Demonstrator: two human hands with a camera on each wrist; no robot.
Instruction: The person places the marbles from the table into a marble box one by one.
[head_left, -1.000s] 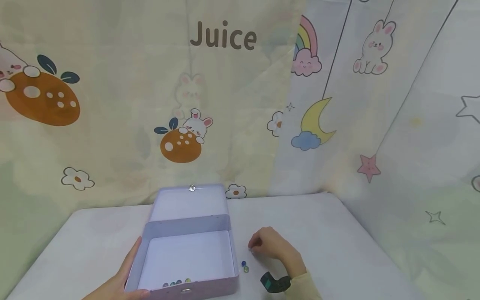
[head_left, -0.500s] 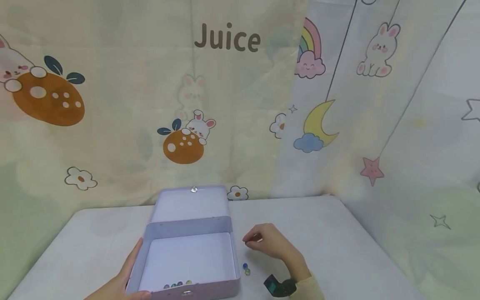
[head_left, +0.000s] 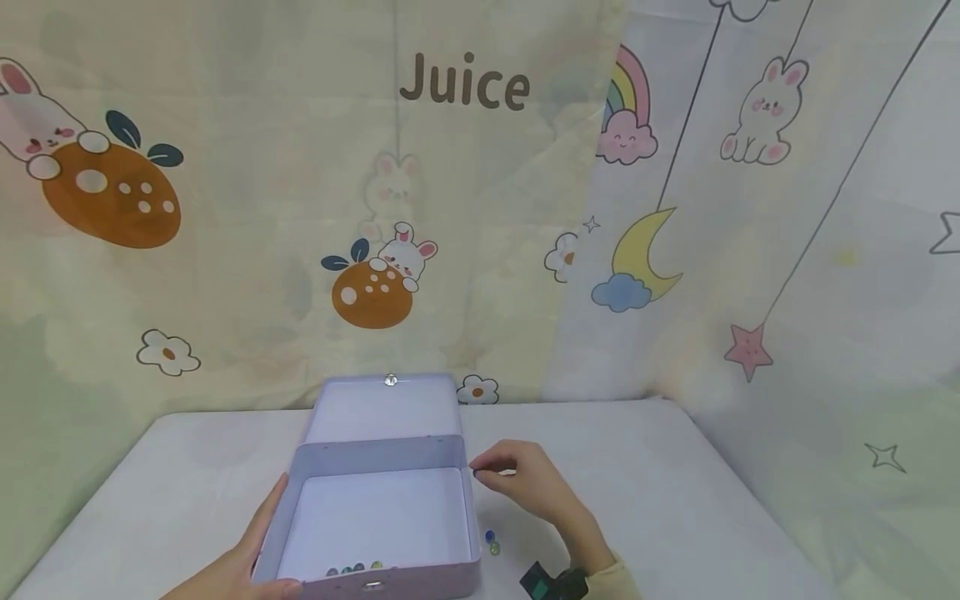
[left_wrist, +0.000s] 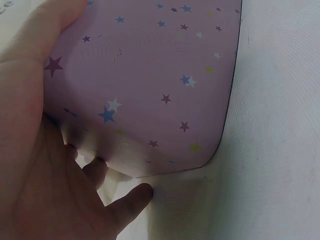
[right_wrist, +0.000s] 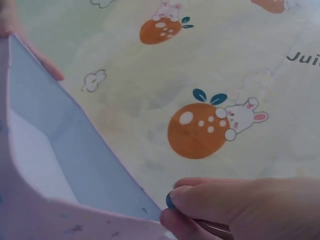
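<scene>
A lilac tin box (head_left: pixel 427 581), printed with stars in the left wrist view, stands on the table with its lid (head_left: pixel 386 408) folded back. My left hand (head_left: pixel 232 571) holds its front left corner, thumb on the front and fingers along the side. Several glass marbles (head_left: pixel 358 567) lie inside by the front wall. At the box's right rim, my right hand (head_left: pixel 525 479) pinches a dark blue marble (right_wrist: pixel 169 200), mostly hidden by the fingertips. A blue marble (head_left: pixel 490 536) and a yellow-green marble (head_left: pixel 494 548) lie on the table just right of the box.
The white tabletop (head_left: pixel 660 500) extends on both sides of the box. A printed cloth (head_left: pixel 480 208) with rabbits and flowers hangs behind and to the sides. A dark device (head_left: pixel 553 583) is strapped to my right wrist.
My right hand has lifted from the table and moved left to the box's right rim with the marble. The left hand keeps its hold on the box. The head view has shifted slightly.
</scene>
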